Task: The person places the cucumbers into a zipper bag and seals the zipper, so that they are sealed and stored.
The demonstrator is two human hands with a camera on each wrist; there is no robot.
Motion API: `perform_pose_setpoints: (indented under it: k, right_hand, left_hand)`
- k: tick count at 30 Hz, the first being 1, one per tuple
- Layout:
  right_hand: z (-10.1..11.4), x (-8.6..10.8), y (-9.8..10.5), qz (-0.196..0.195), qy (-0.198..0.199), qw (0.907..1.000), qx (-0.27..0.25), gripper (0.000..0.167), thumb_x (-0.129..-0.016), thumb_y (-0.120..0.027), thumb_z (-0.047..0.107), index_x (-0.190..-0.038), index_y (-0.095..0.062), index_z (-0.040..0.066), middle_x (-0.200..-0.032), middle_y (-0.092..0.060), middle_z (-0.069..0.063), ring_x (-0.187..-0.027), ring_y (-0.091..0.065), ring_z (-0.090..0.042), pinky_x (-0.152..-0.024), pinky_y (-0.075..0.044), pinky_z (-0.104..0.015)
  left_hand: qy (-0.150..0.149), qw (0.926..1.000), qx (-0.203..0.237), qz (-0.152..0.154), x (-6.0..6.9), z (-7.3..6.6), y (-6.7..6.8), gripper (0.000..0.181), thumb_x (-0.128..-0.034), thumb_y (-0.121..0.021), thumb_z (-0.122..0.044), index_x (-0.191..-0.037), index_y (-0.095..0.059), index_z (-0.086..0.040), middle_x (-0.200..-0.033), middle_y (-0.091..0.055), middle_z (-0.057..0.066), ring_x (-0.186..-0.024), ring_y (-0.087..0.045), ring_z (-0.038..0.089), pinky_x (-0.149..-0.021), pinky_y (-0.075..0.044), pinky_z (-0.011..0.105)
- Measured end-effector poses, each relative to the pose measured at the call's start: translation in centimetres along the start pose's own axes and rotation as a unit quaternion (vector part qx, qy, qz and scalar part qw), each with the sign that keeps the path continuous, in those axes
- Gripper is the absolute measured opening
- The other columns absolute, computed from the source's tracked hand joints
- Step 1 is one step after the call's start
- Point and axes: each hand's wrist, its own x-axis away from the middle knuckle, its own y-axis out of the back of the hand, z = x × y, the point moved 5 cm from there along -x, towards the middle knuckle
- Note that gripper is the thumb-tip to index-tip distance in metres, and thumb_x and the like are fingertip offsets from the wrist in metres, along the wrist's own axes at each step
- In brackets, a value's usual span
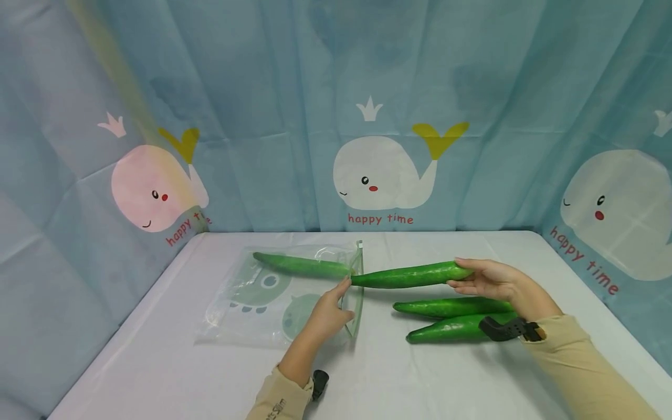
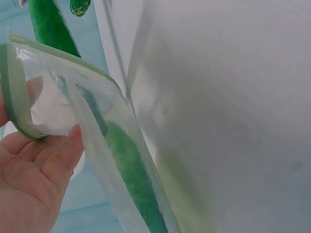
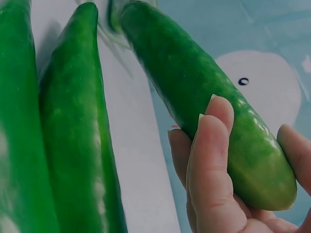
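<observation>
My right hand point(image 1: 488, 281) grips a long green cucumber point(image 1: 409, 276) by its right end, fingers on one side and thumb on the other. The cucumber's far tip is at the mouth of a clear zip bag point(image 1: 210, 318) with a green dinosaur print. My left hand point(image 1: 328, 315) pinches the bag's green-edged opening, which gapes in the left wrist view. Inside the bag lies another cucumber point(image 2: 129, 170). Two more cucumbers lie side by side under my right wrist, a nearer one point(image 1: 446, 329) and a farther one point(image 1: 446, 307).
A white-covered table point(image 1: 399, 385) carries everything. Behind it and along both sides hangs a blue curtain point(image 1: 252, 175) printed with whales. Black straps with camera mounts sit on both wrists.
</observation>
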Motion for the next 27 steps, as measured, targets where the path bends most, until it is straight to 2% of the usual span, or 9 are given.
perform_pose_setpoints:
  k: [5,9,11,17,19,23,25,27]
  right_hand:
    - [-0.6,-0.4,-0.6,-0.009,-0.002,0.9999,-0.005,0.01,-0.102,-0.051,0.017,-0.11,-0.052,0.012,-0.131,-0.023,-0.025,-0.099,-0.063,-0.026,-0.092,-0.052,-0.036]
    - [-1.0,-0.7,-1.3,-0.015,-0.002,0.9995,-0.026,0.026,-0.101,-0.052,0.016,-0.122,-0.038,0.009,-0.148,0.002,-0.033,-0.098,-0.063,-0.027,-0.092,-0.052,-0.036]
    - [-1.2,-0.9,-1.5,-0.016,-0.002,0.9992,-0.037,0.032,-0.101,-0.052,0.015,-0.126,-0.034,0.007,-0.151,0.011,-0.032,-0.097,-0.064,-0.027,-0.092,-0.052,-0.036]
    - [-1.6,-1.5,-1.9,-0.02,-0.007,0.9985,-0.051,0.04,-0.102,-0.05,0.014,-0.132,-0.026,0.007,-0.15,0.006,-0.032,-0.096,-0.064,-0.029,-0.092,-0.052,-0.035]
    - [-1.7,-1.7,-2.1,-0.021,-0.012,0.9983,-0.052,0.047,-0.102,-0.05,0.014,-0.138,-0.021,0.006,-0.15,0.008,-0.033,-0.097,-0.064,-0.029,-0.092,-0.052,-0.035]
    - [-2.0,-2.1,-2.5,-0.015,-0.023,0.998,-0.057,0.075,-0.102,-0.049,0.015,-0.153,0.007,0.008,-0.151,0.018,-0.034,-0.096,-0.064,-0.028,-0.093,-0.052,-0.034]
    - [-2.1,-2.3,-2.7,-0.011,-0.029,0.9972,-0.068,0.083,-0.103,-0.048,0.015,-0.153,0.019,0.011,-0.151,0.023,-0.033,-0.095,-0.064,-0.028,-0.093,-0.051,-0.033]
    - [-2.2,-2.5,-2.9,-0.007,-0.034,0.9964,-0.077,0.085,-0.103,-0.047,0.015,-0.151,0.024,0.012,-0.151,0.025,-0.033,-0.094,-0.064,-0.027,-0.093,-0.052,-0.033]
  left_hand:
    - [-0.006,1.0,-0.006,-0.001,-0.1,0.1,-0.1,0.069,-0.0815,-0.063,0.01,-0.145,-0.037,0.006,-0.156,-0.028,0.017,-0.14,-0.026,0.042,-0.11,-0.027,0.056]
    - [-0.008,1.0,-0.006,0.0,0.0,0.2,-0.1,0.069,-0.0816,-0.063,0.01,-0.145,-0.037,0.006,-0.156,-0.028,0.017,-0.14,-0.025,0.042,-0.11,-0.027,0.057]
    - [-0.008,0.9999,-0.006,0.0,0.0,0.1,-0.1,0.069,-0.0816,-0.063,0.01,-0.145,-0.037,0.006,-0.156,-0.028,0.016,-0.14,-0.025,0.041,-0.11,-0.027,0.057]
    - [-0.006,1.0,-0.002,0.002,-0.1,0.1,0.0,0.069,-0.0824,-0.062,0.01,-0.146,-0.036,0.006,-0.156,-0.027,0.016,-0.141,-0.025,0.041,-0.11,-0.026,0.057]
    - [-0.004,1.0,-0.001,0.003,0.0,0.0,0.0,0.068,-0.0827,-0.062,0.01,-0.146,-0.036,0.006,-0.156,-0.027,0.016,-0.141,-0.025,0.041,-0.11,-0.026,0.057]
    - [-0.005,1.0,-0.001,0.002,0.1,-0.1,0.0,0.069,-0.0825,-0.062,0.011,-0.146,-0.036,0.006,-0.156,-0.028,0.016,-0.141,-0.025,0.041,-0.11,-0.027,0.057]
    - [-0.006,1.0,0.0,0.002,0.1,-0.2,0.0,0.068,-0.0825,-0.062,0.011,-0.146,-0.036,0.006,-0.156,-0.028,0.016,-0.141,-0.024,0.041,-0.11,-0.027,0.057]
    - [-0.007,1.0,0.0,0.001,0.2,-0.2,0.0,0.068,-0.0824,-0.063,0.011,-0.145,-0.036,0.007,-0.156,-0.028,0.016,-0.141,-0.024,0.041,-0.11,-0.028,0.057]
